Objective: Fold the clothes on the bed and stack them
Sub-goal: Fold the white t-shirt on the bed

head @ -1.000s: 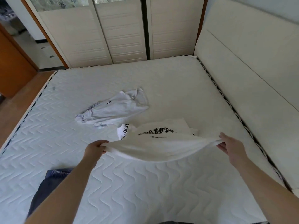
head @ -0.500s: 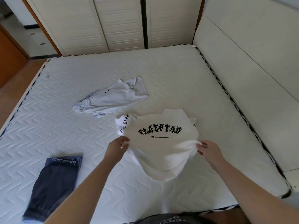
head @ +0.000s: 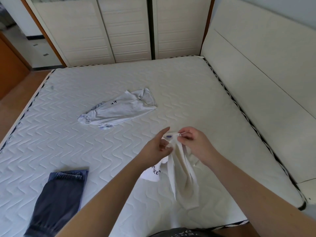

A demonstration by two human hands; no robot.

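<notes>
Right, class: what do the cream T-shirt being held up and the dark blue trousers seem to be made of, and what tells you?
Cream T-shirt: looks like soft matte knit, probably cotton jersey; it hangs in limp folds from the right hand.
Dark blue trousers: seemingly a thin, smooth, dull fabric with a gathered elastic waistband; the fibre cannot be told.

Folded trousers (head: 56, 200) — bottom edge cropped

A cream T-shirt (head: 181, 175) hangs bunched and lengthwise above the near right of the bed (head: 196, 93). A crumpled white shirt (head: 118, 111) lies mid-bed. Folded dark blue trousers (head: 58, 197) lie near left.
</notes>
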